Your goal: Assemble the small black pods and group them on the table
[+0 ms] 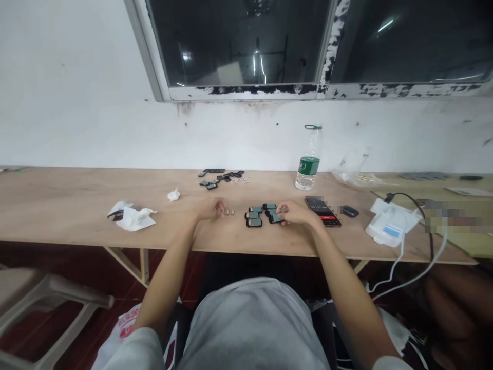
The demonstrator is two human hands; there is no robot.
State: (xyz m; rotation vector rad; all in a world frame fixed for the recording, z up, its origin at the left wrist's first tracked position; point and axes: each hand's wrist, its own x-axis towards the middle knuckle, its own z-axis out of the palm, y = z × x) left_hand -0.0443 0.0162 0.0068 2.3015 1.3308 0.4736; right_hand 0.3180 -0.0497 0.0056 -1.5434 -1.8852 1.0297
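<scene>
My left hand (214, 208) rests over the table with its fingers curled together; anything between the fingertips is too small to make out. Just right of those fingers lie small metallic pieces (230, 212). My right hand (291, 212) has its thumb and fingers closed on the edge of a small black case with a grey-green board (275, 218), which is on the tabletop. Several similar black cases (253, 222) lie in two short columns between my hands.
More black cases (212, 185) and tiny bits lie toward the wall. A water bottle (307, 174), a phone (323, 211), a dark oval object (350, 211) and a white cabled box (389, 226) stand rightward. Crumpled tissue (135, 218) lies left on the wooden table (77, 205).
</scene>
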